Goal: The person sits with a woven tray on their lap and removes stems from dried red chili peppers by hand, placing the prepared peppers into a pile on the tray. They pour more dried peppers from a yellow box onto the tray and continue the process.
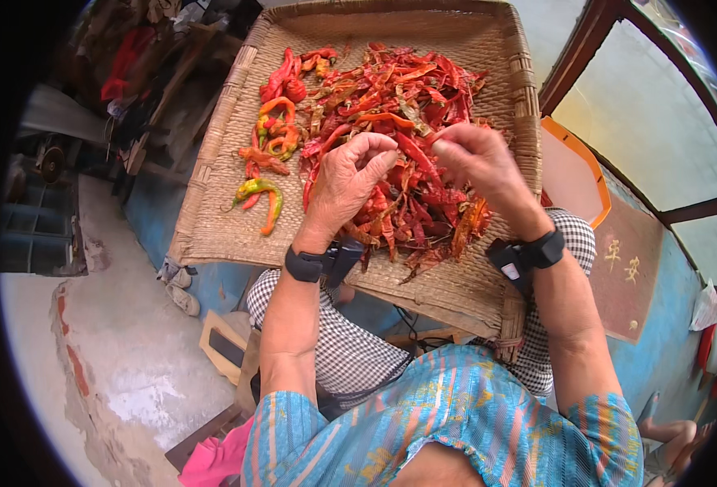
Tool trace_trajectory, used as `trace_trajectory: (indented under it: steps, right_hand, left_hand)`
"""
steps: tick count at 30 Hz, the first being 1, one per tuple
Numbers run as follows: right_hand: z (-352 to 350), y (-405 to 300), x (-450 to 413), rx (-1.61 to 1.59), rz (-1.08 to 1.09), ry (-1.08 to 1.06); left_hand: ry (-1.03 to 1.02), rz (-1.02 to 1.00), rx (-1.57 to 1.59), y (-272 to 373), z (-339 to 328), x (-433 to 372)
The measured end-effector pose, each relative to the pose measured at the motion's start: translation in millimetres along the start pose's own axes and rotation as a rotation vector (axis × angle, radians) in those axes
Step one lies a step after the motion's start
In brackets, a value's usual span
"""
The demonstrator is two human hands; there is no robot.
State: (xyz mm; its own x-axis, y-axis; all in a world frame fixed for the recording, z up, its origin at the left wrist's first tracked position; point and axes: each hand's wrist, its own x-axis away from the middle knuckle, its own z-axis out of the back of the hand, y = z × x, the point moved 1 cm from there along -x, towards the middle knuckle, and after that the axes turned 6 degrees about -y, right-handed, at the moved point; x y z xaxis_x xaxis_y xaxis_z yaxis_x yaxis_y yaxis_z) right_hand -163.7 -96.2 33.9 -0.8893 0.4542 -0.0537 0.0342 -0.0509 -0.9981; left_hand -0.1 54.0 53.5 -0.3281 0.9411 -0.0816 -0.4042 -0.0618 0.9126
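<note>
A woven wicker tray (212, 237) rests over my knees, tilted in view. A heap of dried red chili peppers (395, 91) covers its middle and right. My left hand (355, 176) is over the heap, thumb and forefinger bent close together; whether a pepper is between them I cannot tell. My right hand (480, 164) is just right of it, its fingertips pinching the end of a dried pepper (413, 115) with a pale, withered part. At the tray's left lie several fresher-looking peppers, among them a curled green-and-orange pepper (267, 192).
An orange-rimmed tray (602, 176) stands right of the wicker tray, by a brown mat (626, 268) bearing writing. Shoes (182, 295) lie on the floor at left. A pink cloth (218, 453) is at lower left. Another person's leg (669, 429) shows at lower right.
</note>
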Motion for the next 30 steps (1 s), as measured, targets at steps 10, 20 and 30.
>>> trace_trajectory:
  steps: [10, 20, 30]
  right_hand:
    - [90.9, 4.9, 3.1, -1.141, 0.359, 0.44]
    - [-2.7, 10.0, -8.3, 0.704, -0.024, 0.0]
    - [9.3, -1.0, -2.4, 0.464, 0.024, -0.05]
  left_hand:
    - [-0.211, -0.104, -0.701, -3.3, -4.2, 35.8]
    - [0.145, -0.046, -0.368, 2.2, 1.5, 10.8]
    - [0.23, -0.002, -0.174, -12.4, 14.8, 2.6]
